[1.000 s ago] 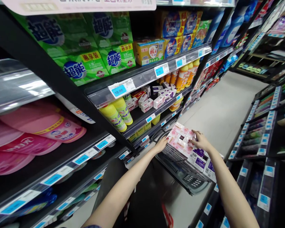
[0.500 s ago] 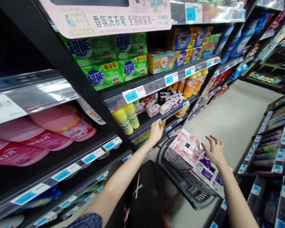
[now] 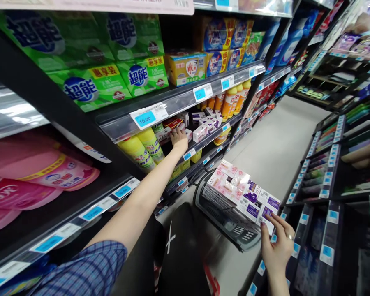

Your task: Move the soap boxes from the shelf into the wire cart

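My left hand [image 3: 179, 139] reaches into the lower shelf, its fingers curled over a small white-and-pink LUX soap box [image 3: 188, 134]. My thumb and part of that box are hidden. More soap boxes [image 3: 200, 132], white with purple, lie loosely beside it. On the floor stands a dark grey shopping basket [image 3: 205, 202], stacked with rows of pink and purple LUX soap boxes [image 3: 236, 181]. My right hand [image 3: 276, 242], wearing a ring, is open at the near right corner of this stack; its fingertips appear to rest against the end box.
Yellow bottles [image 3: 142, 150] stand left of my left hand, and orange bottles [image 3: 232, 100] farther along. A shelf edge with price tags [image 3: 148, 116] runs just above the hand. Green soap packs [image 3: 95, 84] fill the shelf above. Another rack [image 3: 328, 164] lines the aisle's right side.
My left hand has moved from the shelf's front edge in onto the soap boxes. My right hand has shifted toward me, from above the stack to its near right corner. The view has turned right.
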